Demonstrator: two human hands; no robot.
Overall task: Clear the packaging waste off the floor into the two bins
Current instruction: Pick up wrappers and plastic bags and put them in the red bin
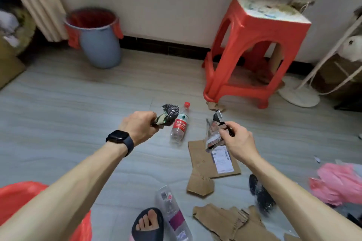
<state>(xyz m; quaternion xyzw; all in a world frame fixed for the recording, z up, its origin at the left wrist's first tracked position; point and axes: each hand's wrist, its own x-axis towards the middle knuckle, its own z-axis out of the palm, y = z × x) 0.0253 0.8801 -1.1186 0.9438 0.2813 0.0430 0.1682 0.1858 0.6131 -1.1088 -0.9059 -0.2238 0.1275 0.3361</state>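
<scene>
Grey floor (78, 103) is littered with packaging waste. Red stool (254, 49) stands by the back wall, right side. Blue-grey bin (100, 45) with a red liner sits back left, well apart from both hands. Red bag (19, 197) shows at the lower left edge, maybe the second bin, cannot tell. Cardboard sheet (203, 162) with a shipping label lies flat under the right hand, and torn cardboard (225, 221) lies nearer the camera. Pink bag (338, 184) is at the right edge. Red-label bottle (179, 125) lies on the floor between the hands and looks empty. Clear bottle (170, 207) lies just beside a slippered foot. Black wrapper (260, 195) is on the floor, partly behind the right forearm. Left hand (139, 125) is fisted round a crumpled dark wrapper (169, 114), held off the floor. Right hand (239, 141) pinches a foil wrapper (213, 133) by its edge, and the wrapper hangs loose. Both held wrappers are likely light, thin, crinkly and slippery, so bunching beats an edge pinch. Cardboard is probably stiff and light: take an edge. Bottles would roll: grip round the body.
</scene>
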